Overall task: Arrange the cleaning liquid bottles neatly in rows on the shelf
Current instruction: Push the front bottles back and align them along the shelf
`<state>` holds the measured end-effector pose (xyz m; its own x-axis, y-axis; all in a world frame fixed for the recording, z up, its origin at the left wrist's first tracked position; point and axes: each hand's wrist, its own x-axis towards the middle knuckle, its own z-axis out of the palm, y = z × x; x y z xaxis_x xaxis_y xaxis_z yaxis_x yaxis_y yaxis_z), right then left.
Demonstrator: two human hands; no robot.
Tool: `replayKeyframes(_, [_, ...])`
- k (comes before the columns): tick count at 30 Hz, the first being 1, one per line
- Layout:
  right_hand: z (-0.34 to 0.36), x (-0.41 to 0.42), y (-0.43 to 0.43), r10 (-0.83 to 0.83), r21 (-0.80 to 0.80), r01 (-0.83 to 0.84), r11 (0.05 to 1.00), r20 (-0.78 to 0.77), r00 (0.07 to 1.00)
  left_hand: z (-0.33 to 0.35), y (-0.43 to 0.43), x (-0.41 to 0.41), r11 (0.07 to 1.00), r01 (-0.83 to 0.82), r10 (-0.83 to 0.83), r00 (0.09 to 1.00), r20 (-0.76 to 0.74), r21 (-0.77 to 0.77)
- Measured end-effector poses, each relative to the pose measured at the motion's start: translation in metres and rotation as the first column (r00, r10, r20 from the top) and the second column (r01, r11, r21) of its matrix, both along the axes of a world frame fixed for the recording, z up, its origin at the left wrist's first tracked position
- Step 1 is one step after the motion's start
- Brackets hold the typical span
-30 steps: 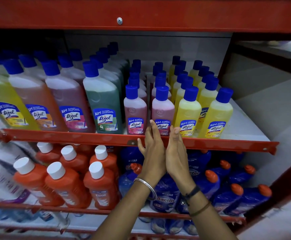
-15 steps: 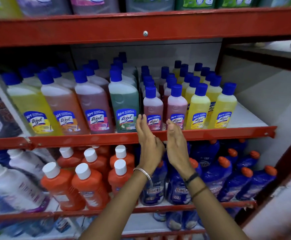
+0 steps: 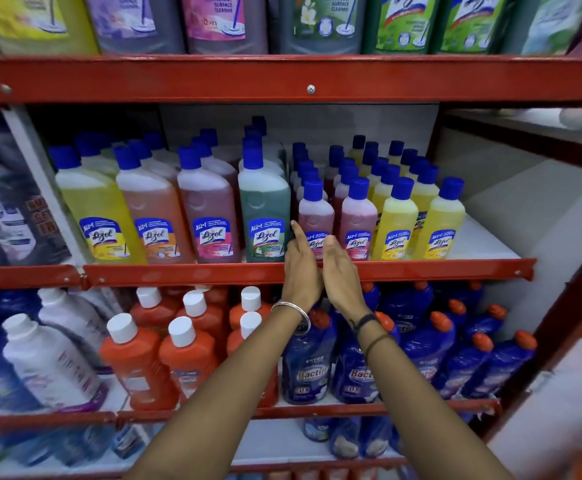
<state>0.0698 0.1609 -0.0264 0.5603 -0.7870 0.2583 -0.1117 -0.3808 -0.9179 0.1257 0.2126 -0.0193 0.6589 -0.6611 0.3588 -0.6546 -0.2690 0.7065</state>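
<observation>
Blue-capped cleaner bottles stand in rows on the middle shelf: big yellow, orange, pink and green ones on the left, small pink and yellow ones on the right. My left hand and my right hand are raised side by side, palms facing each other, in front of the shelf lip. Both are flat with fingers extended and hold nothing. Their fingertips overlap the front small pink bottle; the large green bottle stands just left of it.
Orange bottles with white caps and blue bottles with orange caps fill the lower shelf. Large bottles line the top shelf. A bare white strip of the middle shelf lies right of the yellow bottles.
My view has tilted upward, bringing the top shelf's bottles into sight. Both hands have risen slightly toward the front small pink bottle and stayed close together.
</observation>
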Motion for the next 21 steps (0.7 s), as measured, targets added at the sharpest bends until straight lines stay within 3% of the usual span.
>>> replayKeyframes(3, [0.002, -0.003, 0.002, 0.037, 0.032, -0.038, 0.999, 0.014, 0.999, 0.0, -0.001, 0.002, 0.999, -0.013, 0.011, 0.999, 0.046, 0.034])
replayKeyframes(6, [0.001, -0.005, 0.002, 0.027, 0.029, -0.028, 0.999, 0.03, 0.999, 0.0, 0.003, 0.001, 1.0, 0.003, -0.003, 1.0, -0.008, -0.021])
replayKeyframes(9, [-0.006, -0.007, 0.015, -0.093, -0.105, 0.105, 0.989, 0.117, 0.989, -0.006, 0.017, 0.002, 0.969, -0.076, 0.077, 0.997, -0.004, -0.235])
replayKeyframes(12, [-0.01, 0.0, 0.03, 0.088, -0.138, -0.061, 0.989, 0.193, 0.977, -0.014, 0.031, 0.012, 0.885, -0.197, 0.243, 0.968, 0.059, -0.423])
replayKeyframes(15, [-0.007, 0.017, 0.038, 0.223, -0.05, -0.219, 0.974, 0.103, 0.969, -0.012, 0.04, 0.027, 0.889, -0.257, 0.285, 0.958, 0.017, -0.379])
replayKeyframes(21, [-0.006, 0.041, 0.051, 0.149, 0.04, -0.15, 0.988, 0.035, 0.988, -0.012, 0.052, 0.045, 0.946, -0.171, 0.175, 0.984, -0.01, -0.276])
